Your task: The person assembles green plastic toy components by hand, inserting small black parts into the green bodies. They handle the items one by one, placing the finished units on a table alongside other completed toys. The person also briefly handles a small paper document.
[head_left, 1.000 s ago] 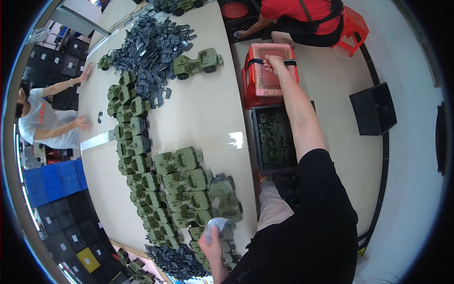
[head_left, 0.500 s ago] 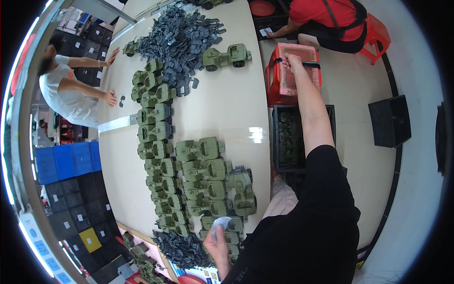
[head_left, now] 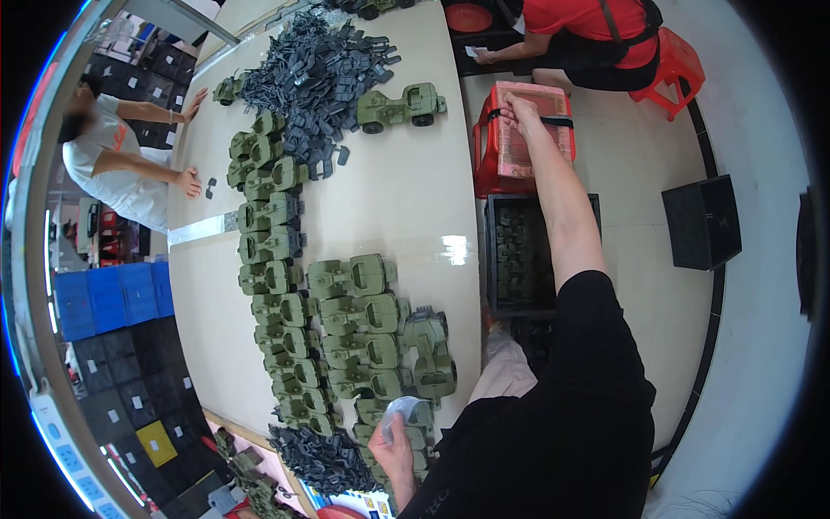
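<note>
My right hand reaches far out to a red stool. Its fingers are closed at a black strap that runs over the pinkish padded top. Close to my body, my left hand grips a translucent, curved plastic piece whose exact kind I cannot make out. That hand hovers over green toy jeep bodies, which stand in rows along the table. Next to it lies a heap of small dark grey parts.
A bigger grey parts pile lies at the far end, beside a wheeled jeep. A black crate with green pieces stands below my right arm. Across the table a person in white rests both hands; one in red sits far right.
The whole view has shifted slightly, so things appear a little further left. Both my hands keep their holds, the right at the strap, the left on the translucent piece.
</note>
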Action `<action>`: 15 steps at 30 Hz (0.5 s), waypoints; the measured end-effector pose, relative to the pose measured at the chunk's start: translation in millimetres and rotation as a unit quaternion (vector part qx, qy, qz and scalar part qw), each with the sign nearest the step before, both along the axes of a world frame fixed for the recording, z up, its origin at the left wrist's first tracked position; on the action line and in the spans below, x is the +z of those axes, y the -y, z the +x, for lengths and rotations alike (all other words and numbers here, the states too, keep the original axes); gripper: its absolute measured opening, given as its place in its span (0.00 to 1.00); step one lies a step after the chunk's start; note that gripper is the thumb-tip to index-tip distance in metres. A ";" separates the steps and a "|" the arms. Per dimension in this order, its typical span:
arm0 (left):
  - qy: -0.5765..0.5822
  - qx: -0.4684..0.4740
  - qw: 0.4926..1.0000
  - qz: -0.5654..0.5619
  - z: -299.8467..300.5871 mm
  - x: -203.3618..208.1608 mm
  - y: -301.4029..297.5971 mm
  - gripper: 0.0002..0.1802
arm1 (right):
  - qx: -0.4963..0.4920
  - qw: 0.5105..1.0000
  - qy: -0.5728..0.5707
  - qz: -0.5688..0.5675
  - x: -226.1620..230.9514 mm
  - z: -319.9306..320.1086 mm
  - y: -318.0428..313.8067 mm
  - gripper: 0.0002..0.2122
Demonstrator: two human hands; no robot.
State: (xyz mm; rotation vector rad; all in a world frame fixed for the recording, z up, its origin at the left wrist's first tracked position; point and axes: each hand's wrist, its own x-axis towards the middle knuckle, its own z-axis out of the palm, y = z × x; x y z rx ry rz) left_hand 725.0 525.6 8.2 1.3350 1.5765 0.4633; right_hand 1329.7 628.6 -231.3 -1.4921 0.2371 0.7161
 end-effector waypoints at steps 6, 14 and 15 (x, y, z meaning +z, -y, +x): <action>0.017 -0.009 1.000 0.015 2.2 -4.3 -1.9 0.11 | -0.015 0.998 -0.006 0.063 7.3 9.7 -9.0 0.16; 0.021 -0.017 1.000 0.006 -4.2 -11.5 -6.4 0.10 | -0.056 0.987 0.006 0.151 91.5 55.8 -41.5 0.39; 0.016 -0.025 1.000 0.007 -7.6 -18.0 -6.8 0.10 | -0.040 0.989 0.039 0.135 109.4 56.5 -45.7 0.36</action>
